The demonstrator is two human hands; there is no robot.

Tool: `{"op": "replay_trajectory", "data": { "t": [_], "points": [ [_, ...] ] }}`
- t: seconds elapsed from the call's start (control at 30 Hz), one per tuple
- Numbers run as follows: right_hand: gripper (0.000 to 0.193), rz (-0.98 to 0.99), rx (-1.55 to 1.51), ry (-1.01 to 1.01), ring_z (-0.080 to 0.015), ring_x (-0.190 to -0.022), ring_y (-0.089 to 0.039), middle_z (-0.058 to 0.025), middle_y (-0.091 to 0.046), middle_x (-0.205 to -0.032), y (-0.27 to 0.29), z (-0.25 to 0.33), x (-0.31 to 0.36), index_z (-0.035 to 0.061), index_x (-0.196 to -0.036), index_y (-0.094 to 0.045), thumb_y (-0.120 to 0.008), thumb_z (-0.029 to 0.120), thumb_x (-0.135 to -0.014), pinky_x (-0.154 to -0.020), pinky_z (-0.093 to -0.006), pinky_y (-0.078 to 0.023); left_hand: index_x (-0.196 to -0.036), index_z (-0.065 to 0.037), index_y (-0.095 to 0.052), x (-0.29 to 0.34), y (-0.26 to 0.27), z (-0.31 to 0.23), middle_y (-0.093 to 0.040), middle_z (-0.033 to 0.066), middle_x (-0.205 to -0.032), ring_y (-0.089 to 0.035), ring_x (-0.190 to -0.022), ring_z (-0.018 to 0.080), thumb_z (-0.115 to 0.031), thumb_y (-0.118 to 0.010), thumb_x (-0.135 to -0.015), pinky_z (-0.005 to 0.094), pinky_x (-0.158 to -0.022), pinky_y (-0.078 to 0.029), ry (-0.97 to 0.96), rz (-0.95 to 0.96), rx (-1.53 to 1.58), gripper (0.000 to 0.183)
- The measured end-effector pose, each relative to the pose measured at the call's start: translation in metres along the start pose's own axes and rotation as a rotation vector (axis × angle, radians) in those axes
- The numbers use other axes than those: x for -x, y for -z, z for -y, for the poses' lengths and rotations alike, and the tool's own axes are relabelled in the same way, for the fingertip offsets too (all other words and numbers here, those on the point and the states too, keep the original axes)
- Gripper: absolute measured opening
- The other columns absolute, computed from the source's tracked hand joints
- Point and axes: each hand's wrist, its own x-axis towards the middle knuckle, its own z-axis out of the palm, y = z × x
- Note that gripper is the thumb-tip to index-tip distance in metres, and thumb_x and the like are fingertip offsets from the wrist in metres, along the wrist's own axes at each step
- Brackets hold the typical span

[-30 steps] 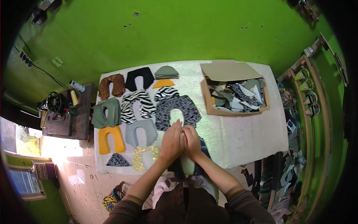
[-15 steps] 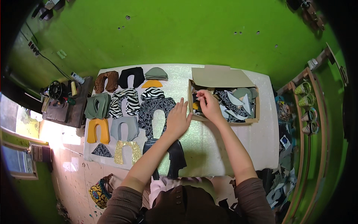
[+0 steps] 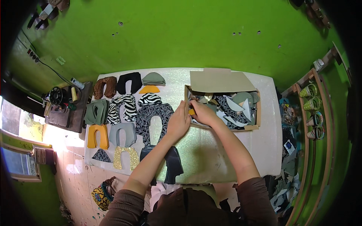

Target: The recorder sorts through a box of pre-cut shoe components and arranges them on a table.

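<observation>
At far left a sewing machine (image 3: 56, 96) sits beside my bench (image 3: 226, 156), with a patterned bag (image 3: 101, 194) on the floor. Across the bench's left half lie U-shaped stacks: brown (image 3: 105, 87), green (image 3: 97, 112), yellow (image 3: 98, 136), zebra-striped (image 3: 122, 108), gold (image 3: 126, 158) and dark patterned (image 3: 154, 110). My left forearm crosses the black pieces (image 3: 173, 165), partly covering them. My left hand (image 3: 179, 119) is straightened, fingers together and gripping nothing visible, at the left end of a cardboard box (image 3: 226, 128) on the bench's right half. My right hand (image 3: 201, 113) curls inside that end, above the box's scraps (image 3: 235, 103); I cannot tell whether it grasps one. My right wrist blocks the near wall, and the raised flap (image 3: 222, 82) stands behind. At far right, sandals (image 3: 311, 96) hang on a wooden rack (image 3: 322, 150). Half a second ago my right hand was raised over the box, farther from my left; now it is lower, and the two nearly meet.
</observation>
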Motion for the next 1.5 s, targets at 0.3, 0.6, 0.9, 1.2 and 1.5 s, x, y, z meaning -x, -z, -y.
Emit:
{"op": "replay_trajectory", "data": {
  "t": [0.3, 0.6, 0.9, 1.2, 1.5],
  "points": [
    [0.038, -0.123, 0.615, 0.083, -0.0213, -0.099, -0.051, -0.0022, -0.058, -0.104, 0.017, -0.036, 0.031, 0.0145, -0.113, -0.057, -0.053, 0.007, -0.076, -0.081, -0.0357, -0.043, -0.130, 0.003, -0.032, -0.006, 0.010, -0.006, -0.027, 0.0315, -0.136, -0.045, -0.113, 0.0432, -0.014, -0.053, -0.078, 0.0419, -0.092, -0.041, -0.006, -0.009, -0.082, 0.059],
    [0.031, -0.209, 0.004, -0.033, -0.0262, -0.099, -0.051, -0.0065, -0.057, -0.099, 0.042, -0.025, 0.027, 0.0093, -0.093, -0.063, -0.072, 0.027, -0.069, -0.085, -0.0356, -0.042, -0.127, 0.001, -0.037, -0.010, 0.016, -0.011, -0.031, 0.0306, -0.133, -0.040, -0.116, 0.0438, -0.014, -0.057, -0.077, 0.0446, -0.096, -0.036, -0.081, -0.060, -0.123, 0.056],
    [0.039, -0.390, -0.169, -0.262, -0.0325, -0.073, -0.061, -0.0155, -0.063, -0.075, 0.057, -0.007, 0.033, 0.0022, -0.081, -0.059, -0.072, 0.038, -0.072, -0.062, -0.0374, -0.046, -0.123, -0.002, -0.044, -0.014, 0.015, -0.042, -0.041, 0.0236, -0.128, -0.044, -0.114, 0.0408, -0.018, -0.060, -0.079, 0.0414, -0.095, -0.038, -0.240, -0.071, 0.035, 0.049],
    [0.025, -0.303, -0.191, -0.168, -0.0362, -0.069, -0.057, -0.0163, -0.058, -0.073, 0.057, -0.008, 0.051, 0.0002, -0.086, -0.052, -0.054, 0.026, -0.087, -0.062, -0.0422, -0.045, -0.121, 0.003, -0.044, -0.007, 0.003, -0.048, -0.047, 0.0220, -0.120, -0.050, -0.107, 0.0369, -0.020, -0.058, -0.083, 0.0385, -0.091, -0.042, -0.218, 0.060, 0.062, 0.046],
    [0.016, -0.931, 0.353, 0.130, -0.0256, -0.075, -0.056, -0.0084, -0.057, -0.084, 0.055, 0.031, 0.044, 0.0039, -0.093, -0.061, -0.062, 0.006, -0.076, -0.065, -0.0340, -0.048, -0.125, 0.005, -0.039, 0.001, 0.004, -0.048, -0.050, 0.0215, -0.117, -0.056, -0.102, 0.0276, -0.023, -0.057, -0.086, 0.0326, -0.085, -0.046, -0.097, 0.127, 0.249, 0.051]
  ]
}}
